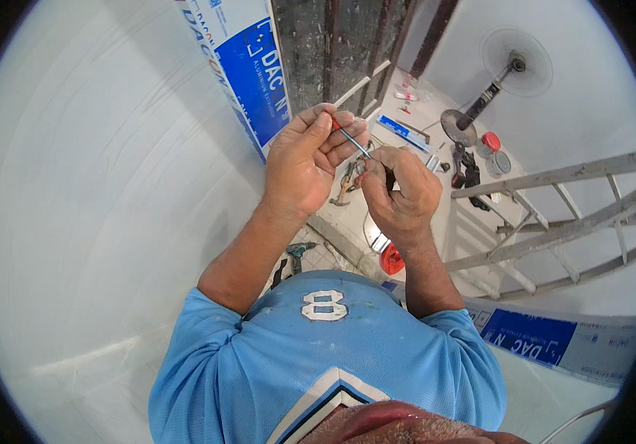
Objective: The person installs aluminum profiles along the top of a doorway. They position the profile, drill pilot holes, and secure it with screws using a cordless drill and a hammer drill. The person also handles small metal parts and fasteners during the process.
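Observation:
Between my two hands is a slim metal rod (355,143) with a short red end; whether it is a screw or a small screwdriver I cannot make out. My left hand (304,161), palm turned up, pinches the red end between thumb and index finger while its other fingers curl loosely. The thumb and fingers of my right hand (404,194) close on the rod's lower right end. A small red bit shows at the right hand's inner edge, partly hidden by its fingers. Both hands are held up in front of my chest, above the floor.
On the floor lie a cordless drill (301,249), a hammer (341,200), a round red item (391,259) and tins (500,162). A ladder (554,214) leans at the right, with a pedestal fan (480,103) behind it. Blue-and-white wrapped panelling (255,81) stands at the upper left.

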A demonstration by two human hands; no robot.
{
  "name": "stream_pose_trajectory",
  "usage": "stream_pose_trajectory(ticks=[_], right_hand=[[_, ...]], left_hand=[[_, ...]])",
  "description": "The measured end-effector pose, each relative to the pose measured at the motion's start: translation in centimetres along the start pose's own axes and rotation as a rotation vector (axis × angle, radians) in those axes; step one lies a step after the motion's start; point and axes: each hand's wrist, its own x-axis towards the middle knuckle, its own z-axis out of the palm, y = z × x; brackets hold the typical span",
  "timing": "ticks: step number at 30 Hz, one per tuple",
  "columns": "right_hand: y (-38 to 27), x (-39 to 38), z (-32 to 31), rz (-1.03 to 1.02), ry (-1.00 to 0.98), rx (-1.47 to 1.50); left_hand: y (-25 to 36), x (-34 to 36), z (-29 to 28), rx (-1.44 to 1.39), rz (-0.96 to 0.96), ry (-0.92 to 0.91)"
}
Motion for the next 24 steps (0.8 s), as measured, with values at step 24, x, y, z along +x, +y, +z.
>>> stream_pose_trajectory(ticks=[24], right_hand=[[-8.9, 8.0, 3.3, 0.150, -0.188, 1.184]], left_hand=[[11.0, -2.1, 11.4, 0.378, 0.687, -0.432]])
